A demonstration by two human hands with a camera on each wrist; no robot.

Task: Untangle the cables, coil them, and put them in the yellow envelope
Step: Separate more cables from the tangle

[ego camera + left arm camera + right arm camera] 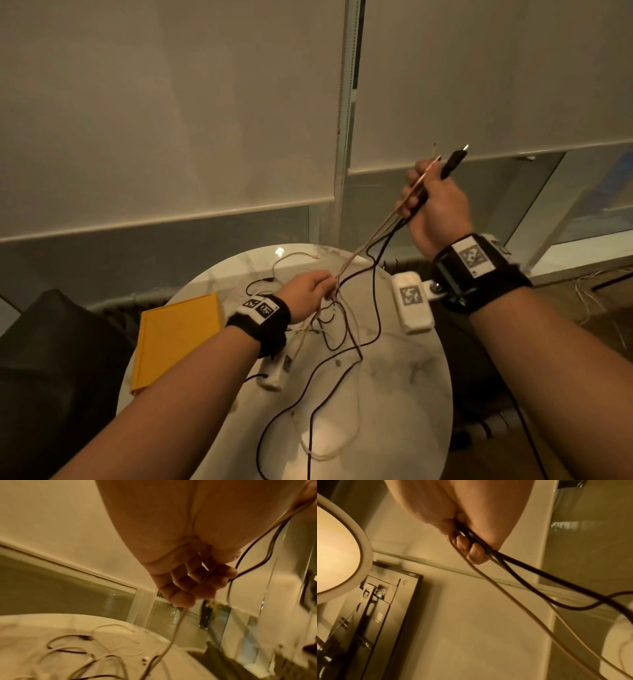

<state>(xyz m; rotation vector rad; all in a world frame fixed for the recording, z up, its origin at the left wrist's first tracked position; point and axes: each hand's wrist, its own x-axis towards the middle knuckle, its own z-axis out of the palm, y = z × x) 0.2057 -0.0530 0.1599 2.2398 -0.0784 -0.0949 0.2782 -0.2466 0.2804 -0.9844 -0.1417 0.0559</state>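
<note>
My right hand [435, 195] is raised above the far right of the round marble table [394, 383] and grips the plug ends of black cables [376, 318] and thin white cables [356, 257]. In the right wrist view the curled fingers [474, 551] clamp these strands. Lower down, my left hand [310, 291] holds the same bundle where the strands cross. The left wrist view has its fingers [197, 582] curled round a white cable [175, 632] and a black cable [247, 550]. Loose loops trail over the tabletop. A yellow envelope [174, 339] lies flat at the table's left.
Roller blinds and a window frame [346, 137] stand behind the table. A dark chair [51, 359] sits to the left. More cords lie on the floor at the right [596, 291]. A lamp shade [335, 547] shows in the right wrist view.
</note>
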